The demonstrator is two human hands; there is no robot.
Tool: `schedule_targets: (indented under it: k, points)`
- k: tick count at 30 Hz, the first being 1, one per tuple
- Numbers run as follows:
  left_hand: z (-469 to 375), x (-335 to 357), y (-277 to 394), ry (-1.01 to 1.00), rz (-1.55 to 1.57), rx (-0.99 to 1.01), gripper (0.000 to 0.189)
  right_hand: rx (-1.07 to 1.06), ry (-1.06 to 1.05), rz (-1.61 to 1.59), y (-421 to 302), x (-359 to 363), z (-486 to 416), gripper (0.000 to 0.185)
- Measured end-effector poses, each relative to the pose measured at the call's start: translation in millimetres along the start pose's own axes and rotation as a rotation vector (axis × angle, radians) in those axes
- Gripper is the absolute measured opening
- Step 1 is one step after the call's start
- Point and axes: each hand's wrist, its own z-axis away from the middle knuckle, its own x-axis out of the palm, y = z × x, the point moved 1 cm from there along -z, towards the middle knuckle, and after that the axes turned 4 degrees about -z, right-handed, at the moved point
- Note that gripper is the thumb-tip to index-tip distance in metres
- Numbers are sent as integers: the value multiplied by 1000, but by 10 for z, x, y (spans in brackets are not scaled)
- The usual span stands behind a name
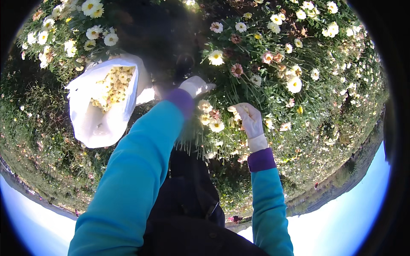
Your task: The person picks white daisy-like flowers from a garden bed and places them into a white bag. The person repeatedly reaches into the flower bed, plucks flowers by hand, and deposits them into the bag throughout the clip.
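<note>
My left hand (195, 85), in a pale glove, reaches to the edge of the flowering plants near the middle of the view; its fingers are partly hidden, and I cannot tell if it holds anything. My right hand (249, 120), also in a pale glove, has its fingers curled around a pale flower head (237, 114). Between the hands, a cluster of white flowers with yellow centres (216, 125) stands on its stems. On the left, a white sack (105, 131) gapes, with a heap of cream flower heads (113, 86) inside.
Dense rows of white flowers (294, 84) spread on the right, some blooms pinkish and wilted (237, 70). More white blooms (110, 39) grow above the sack. A dark shaded gap (157, 35) runs between the plants. Distant people in red (235, 219) appear near the field's far edge.
</note>
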Motion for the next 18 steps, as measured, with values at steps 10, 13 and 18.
schedule_targets:
  k: [10,13,18]
  points:
    - [25,-186,-45,-169,691,-24,28,19,2,-43,54,61,113,21]
    - [120,-198,-178,-207,618,90,30,16,5,-176,108,105,51,21]
    - [481,-226,-318,-176,1076,73,32,9,49,-89,45,-24,7,23]
